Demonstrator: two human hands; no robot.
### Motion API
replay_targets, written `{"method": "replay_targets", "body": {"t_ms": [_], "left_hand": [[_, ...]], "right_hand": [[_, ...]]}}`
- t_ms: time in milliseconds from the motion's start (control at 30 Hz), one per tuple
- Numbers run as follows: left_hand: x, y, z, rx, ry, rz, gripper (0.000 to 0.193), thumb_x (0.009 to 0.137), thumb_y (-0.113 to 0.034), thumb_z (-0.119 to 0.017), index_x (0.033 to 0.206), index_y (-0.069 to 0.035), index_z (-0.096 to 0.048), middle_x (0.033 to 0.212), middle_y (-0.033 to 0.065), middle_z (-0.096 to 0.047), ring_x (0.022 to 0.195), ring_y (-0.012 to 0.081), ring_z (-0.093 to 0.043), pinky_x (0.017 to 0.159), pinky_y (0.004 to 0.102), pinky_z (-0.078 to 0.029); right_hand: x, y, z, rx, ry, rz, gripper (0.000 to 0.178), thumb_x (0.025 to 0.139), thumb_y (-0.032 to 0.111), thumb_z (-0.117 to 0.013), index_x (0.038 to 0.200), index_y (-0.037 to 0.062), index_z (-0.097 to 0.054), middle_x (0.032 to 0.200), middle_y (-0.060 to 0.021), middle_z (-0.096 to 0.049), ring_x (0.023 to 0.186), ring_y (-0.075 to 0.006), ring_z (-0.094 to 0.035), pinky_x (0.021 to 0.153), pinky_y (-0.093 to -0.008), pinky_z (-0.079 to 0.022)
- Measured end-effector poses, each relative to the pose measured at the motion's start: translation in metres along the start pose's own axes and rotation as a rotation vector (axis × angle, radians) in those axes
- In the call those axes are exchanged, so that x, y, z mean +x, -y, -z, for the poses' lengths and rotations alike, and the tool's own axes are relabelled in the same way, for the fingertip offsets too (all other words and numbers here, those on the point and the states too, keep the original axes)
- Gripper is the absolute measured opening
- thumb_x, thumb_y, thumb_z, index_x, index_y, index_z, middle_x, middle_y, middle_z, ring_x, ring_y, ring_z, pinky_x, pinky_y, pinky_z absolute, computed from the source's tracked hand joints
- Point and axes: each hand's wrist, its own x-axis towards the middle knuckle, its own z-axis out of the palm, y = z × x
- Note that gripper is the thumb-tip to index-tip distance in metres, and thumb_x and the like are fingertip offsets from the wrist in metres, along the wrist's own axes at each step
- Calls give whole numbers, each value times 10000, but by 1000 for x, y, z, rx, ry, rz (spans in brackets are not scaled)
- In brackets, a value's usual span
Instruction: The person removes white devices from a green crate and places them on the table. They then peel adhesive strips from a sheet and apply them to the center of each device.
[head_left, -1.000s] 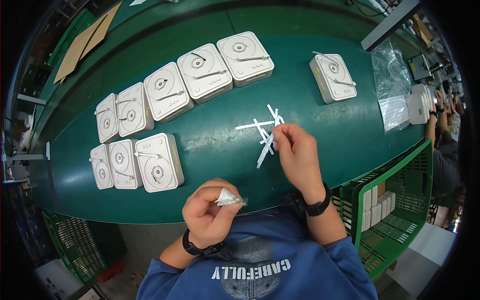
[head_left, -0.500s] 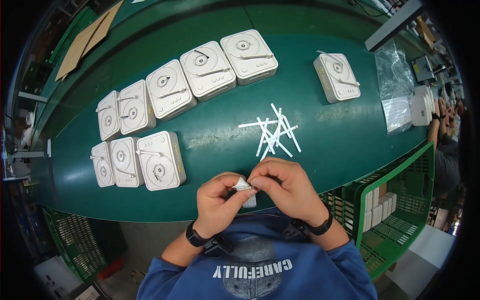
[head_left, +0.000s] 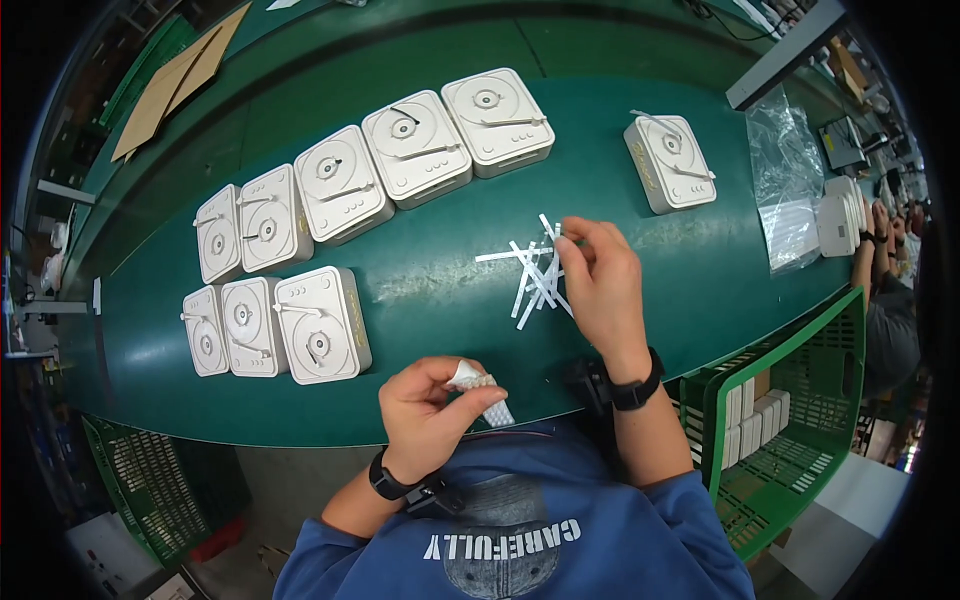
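Note:
Near the table's front edge, my left hand (head_left: 428,408) is closed round a crumpled white sheet (head_left: 494,408) with a bumpy, dotted surface, its lower end hanging below the thumb. My right hand (head_left: 605,285) reaches forward to a loose pile of thin white strips (head_left: 530,276). Its thumb and forefinger pinch the far end of one strip at the pile's right side. The hand covers part of the pile.
Several white turntable-shaped boxes (head_left: 342,184) stand in two rows on the left; another box (head_left: 672,165) sits far right beside a clear plastic bag (head_left: 785,190). Green crates (head_left: 715,440) flank the table's front. Another person's arm (head_left: 872,240) shows at the far right.
My right hand has left the dotted sheet and moved forward and right to the strips. My left hand keeps the sheet and has shifted slightly left.

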Motion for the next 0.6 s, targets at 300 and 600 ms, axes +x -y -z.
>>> {"method": "replay_targets", "body": {"t_ms": [300,600], "left_hand": [[6,7,1,-24,10,139,262,842,115,-781,1072,67,-666,968,121,-741,861,137,-718,763,263,-600],[5,8,3,50,75,159,233,883,78,-763,1095,65,-667,975,107,-740,872,122,-710,770,253,-586]], "right_hand": [[-50,43,29,580,621,-290,89,942,9,-669,1002,-40,-713,894,-67,-690,780,-113,-647,699,-246,-503],[-57,41,31,460,619,-75,66,964,26,-654,958,-30,-688,892,-55,-682,792,-88,-621,694,-251,-496]]}}
